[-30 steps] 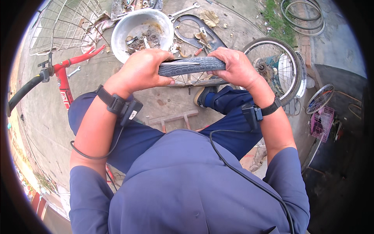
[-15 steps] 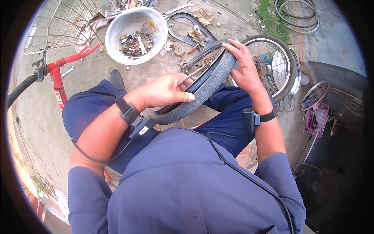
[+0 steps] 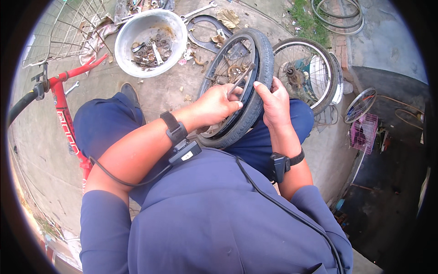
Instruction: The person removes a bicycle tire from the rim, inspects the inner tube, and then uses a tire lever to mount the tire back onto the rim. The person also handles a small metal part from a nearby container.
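A small bicycle wheel stands tilted between my knees, its dark tyre [image 3: 263, 68] partly off the black rim [image 3: 250, 49], with a gap along the side nearest me. My left hand [image 3: 218, 106] is closed round a metal tyre lever [image 3: 244, 75], which reaches across the rim with its far end up by the tyre's edge. The left thumb points toward the gap. My right hand [image 3: 275, 101] grips the tyre's outer side, thumb on the tread and fingers behind it, where they are partly hidden.
Ahead stands a pale basin [image 3: 121, 50] of nuts and a spanner. A second wheel [image 3: 328, 73] lies to the right, near a pink wire crate [image 3: 363, 132]. At left are a red bicycle frame [image 3: 61, 102] and a wire basket [image 3: 68, 32]. A large spanner [image 3: 199, 11] lies beyond the basin.
The wheel has been tipped more upright, showing its spokes. My right hand has slid from the tyre's top down its right side. My left hand has moved right with the tyre lever.
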{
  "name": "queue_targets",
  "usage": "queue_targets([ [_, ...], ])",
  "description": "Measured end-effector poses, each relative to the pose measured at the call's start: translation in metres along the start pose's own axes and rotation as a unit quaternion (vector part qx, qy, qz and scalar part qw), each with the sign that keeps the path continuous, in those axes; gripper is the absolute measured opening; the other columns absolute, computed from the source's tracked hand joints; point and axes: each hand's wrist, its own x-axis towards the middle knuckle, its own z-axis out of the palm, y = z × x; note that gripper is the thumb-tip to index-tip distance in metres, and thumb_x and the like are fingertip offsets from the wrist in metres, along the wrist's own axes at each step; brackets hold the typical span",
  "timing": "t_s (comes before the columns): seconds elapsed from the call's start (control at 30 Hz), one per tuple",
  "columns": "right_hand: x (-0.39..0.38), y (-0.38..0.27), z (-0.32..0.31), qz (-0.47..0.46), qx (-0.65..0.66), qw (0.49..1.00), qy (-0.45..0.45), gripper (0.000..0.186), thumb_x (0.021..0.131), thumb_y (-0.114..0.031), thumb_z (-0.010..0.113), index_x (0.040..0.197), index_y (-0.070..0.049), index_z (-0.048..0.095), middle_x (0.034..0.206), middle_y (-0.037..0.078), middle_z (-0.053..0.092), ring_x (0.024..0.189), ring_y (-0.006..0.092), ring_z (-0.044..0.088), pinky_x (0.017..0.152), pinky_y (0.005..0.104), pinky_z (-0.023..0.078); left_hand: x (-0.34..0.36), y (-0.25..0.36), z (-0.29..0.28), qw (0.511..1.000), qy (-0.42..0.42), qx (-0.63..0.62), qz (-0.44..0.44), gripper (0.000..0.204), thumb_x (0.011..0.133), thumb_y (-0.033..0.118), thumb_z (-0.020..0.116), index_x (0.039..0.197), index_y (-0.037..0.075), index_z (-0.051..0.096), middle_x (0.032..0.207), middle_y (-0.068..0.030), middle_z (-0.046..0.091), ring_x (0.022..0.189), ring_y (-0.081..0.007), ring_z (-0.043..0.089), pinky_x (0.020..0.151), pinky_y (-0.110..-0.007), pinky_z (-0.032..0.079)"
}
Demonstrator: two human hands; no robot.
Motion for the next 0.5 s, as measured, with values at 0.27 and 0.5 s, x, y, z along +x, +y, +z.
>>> queue_targets([
  [0.27,0.030,-0.010,-0.019,-0.023,0.009,1.000,0.003,0.044,0.095,-0.009,0.074,0.132,0.009,0.060,0.114,0.011,0.071,0.097,0.0148,0.069,0.088,0.0295,0.056,0.000,0.013,-0.024,0.993,0.084,-0.021,-0.086,0.044,0.100,0.023,0.068,0.134,-0.002,0.055,0.099,-0.0061,0.067,0.075,-0.0088,0.059,0.062,-0.024,0.049],
  [0.5,0.048,-0.017,-0.029,-0.006,0.016,1.000,0.016,0.033,0.098,-0.015,0.073,0.123,0.005,0.065,0.106,0.009,0.073,0.089,0.0146,0.070,0.080,0.0288,0.056,-0.004,0.014,-0.029,0.976,0.084,-0.106,-0.173,0.030,0.104,0.023,0.063,0.124,0.003,0.054,0.095,-0.0051,0.063,0.069,-0.0073,0.057,0.054,-0.021,0.046],
])
